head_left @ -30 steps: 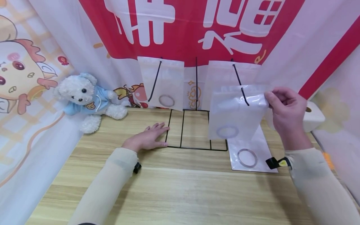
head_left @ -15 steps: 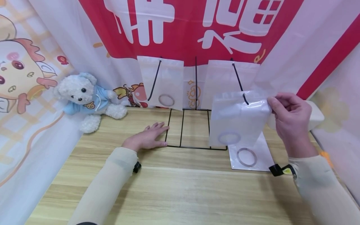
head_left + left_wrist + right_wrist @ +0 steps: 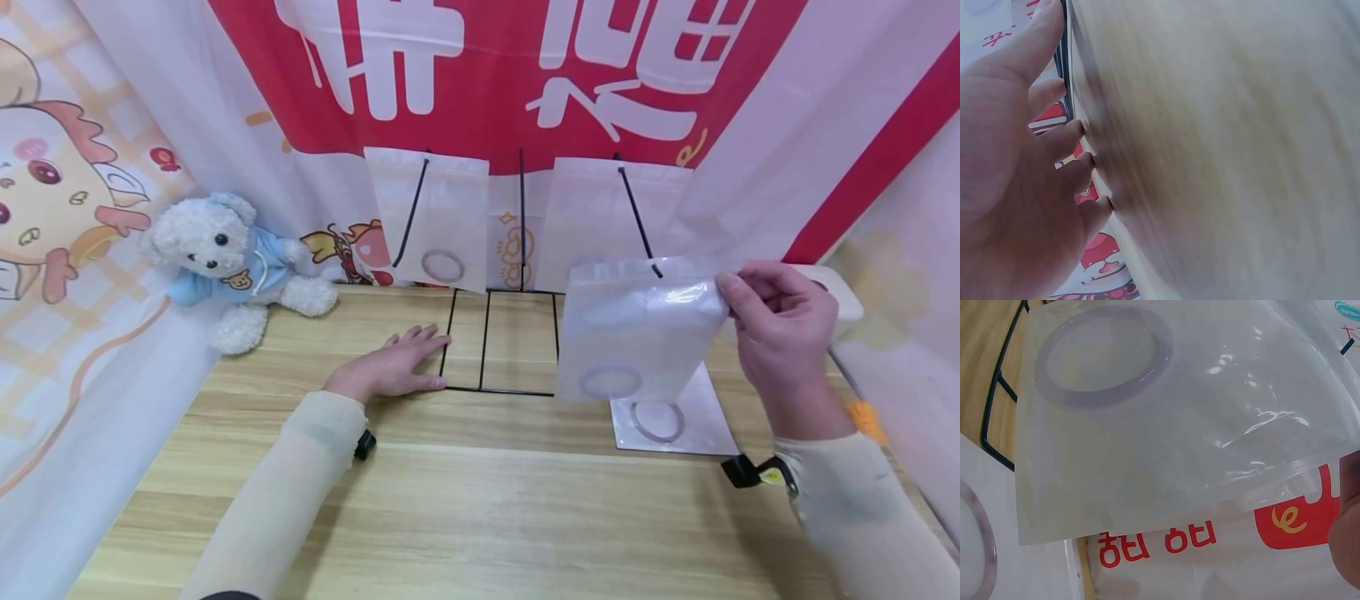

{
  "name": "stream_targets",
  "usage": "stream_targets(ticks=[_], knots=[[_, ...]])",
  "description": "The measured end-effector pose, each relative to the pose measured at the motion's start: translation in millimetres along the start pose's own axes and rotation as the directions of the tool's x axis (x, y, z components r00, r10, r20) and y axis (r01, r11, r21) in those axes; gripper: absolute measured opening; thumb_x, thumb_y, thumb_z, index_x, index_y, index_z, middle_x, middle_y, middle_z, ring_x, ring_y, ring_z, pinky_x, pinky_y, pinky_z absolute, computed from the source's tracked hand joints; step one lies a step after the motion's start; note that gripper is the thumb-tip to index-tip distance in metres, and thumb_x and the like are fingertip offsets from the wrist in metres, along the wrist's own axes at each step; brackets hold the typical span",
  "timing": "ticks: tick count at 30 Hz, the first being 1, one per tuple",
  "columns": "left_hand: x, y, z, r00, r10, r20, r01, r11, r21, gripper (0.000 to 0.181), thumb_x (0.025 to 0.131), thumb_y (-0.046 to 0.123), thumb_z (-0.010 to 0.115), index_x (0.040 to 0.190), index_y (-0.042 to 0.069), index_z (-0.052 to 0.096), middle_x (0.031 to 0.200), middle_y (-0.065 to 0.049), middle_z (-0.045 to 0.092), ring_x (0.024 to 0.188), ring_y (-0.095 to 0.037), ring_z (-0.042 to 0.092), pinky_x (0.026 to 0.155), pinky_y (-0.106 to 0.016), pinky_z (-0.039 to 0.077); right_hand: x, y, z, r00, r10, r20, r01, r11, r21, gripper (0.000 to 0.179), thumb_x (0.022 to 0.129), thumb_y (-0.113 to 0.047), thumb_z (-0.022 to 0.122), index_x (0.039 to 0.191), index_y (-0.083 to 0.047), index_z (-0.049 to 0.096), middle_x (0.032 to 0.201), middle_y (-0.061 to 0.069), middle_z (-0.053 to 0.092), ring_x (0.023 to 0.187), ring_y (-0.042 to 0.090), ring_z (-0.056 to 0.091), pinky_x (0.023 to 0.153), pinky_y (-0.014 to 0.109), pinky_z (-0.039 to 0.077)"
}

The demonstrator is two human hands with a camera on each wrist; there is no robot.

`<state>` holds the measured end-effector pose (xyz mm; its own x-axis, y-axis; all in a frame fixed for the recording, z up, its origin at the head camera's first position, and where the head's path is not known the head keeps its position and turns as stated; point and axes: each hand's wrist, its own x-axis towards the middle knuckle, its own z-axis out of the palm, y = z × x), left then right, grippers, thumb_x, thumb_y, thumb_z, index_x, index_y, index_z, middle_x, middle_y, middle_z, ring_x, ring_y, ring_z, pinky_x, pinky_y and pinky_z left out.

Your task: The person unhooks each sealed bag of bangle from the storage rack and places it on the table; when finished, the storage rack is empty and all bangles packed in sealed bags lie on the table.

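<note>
In the head view, the right hand (image 3: 787, 333) pinches the side edge of a clear, frosted plastic bag (image 3: 637, 333) at the tip of a black prong; whether the prong goes through it, I cannot tell. The right wrist view brings out a pale purple ring (image 3: 1094, 398) inside that bag, with a thumb at the picture's edge. The left hand (image 3: 393, 365) lies palm down, fingers relaxed, beside the base of a black wire rack (image 3: 522, 221); the left wrist view shows its fingertips down at the wooden table (image 3: 480, 508).

Behind the held bag, a similar frosted bag (image 3: 588, 217) hangs, partly covered by it; another bag with a ring (image 3: 438, 217) hangs left. A white bag with a ring (image 3: 705, 425) lies flat on the table, its upper part hidden by the held one. A white plush bear in blue (image 3: 243, 271) sits far left, near the hangings. The right hand partly hides a white box (image 3: 842, 300).
</note>
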<state>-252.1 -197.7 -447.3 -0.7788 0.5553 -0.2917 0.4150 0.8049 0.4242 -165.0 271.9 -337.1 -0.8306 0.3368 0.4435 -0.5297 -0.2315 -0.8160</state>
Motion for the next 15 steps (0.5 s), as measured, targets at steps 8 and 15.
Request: stream_targets(ticks=[8, 15], knots=[[-0.1, 0.2, -0.5, 1.000, 0.001, 0.002, -0.001, 1.000, -0.003, 0.087, 0.106, 0.051, 0.065, 0.174, 0.017, 0.022, 0.183, -0.018, 0.007, 0.169, -0.046, 0.002, 0.136, -0.068, 0.000, -5.8, -4.4, -2.5, 0.999, -0.028, 0.026, 0.026, 0.996, 0.084, 0.023, 0.093, 0.021, 0.068, 0.116, 0.022, 0.069, 0.091, 0.016, 0.079, 0.076, 0.021, 0.076, 0.082, 0.029, 0.065], [-0.8, 1.9, -2.1, 1.000, -0.003, 0.007, 0.003, 1.000, -0.006, 0.086, 0.107, 0.050, 0.065, 0.174, 0.016, 0.022, 0.182, -0.019, 0.006, 0.169, -0.045, 0.002, 0.136, -0.067, 0.000, -10.7, -8.3, -1.0, 0.995, -0.095, 0.011, 0.093, 0.987, 0.129, 0.022, 0.091, 0.027, 0.064, 0.113, 0.027, 0.068, 0.090, 0.020, 0.078, 0.072, 0.023, 0.075, 0.078, 0.028, 0.067]])
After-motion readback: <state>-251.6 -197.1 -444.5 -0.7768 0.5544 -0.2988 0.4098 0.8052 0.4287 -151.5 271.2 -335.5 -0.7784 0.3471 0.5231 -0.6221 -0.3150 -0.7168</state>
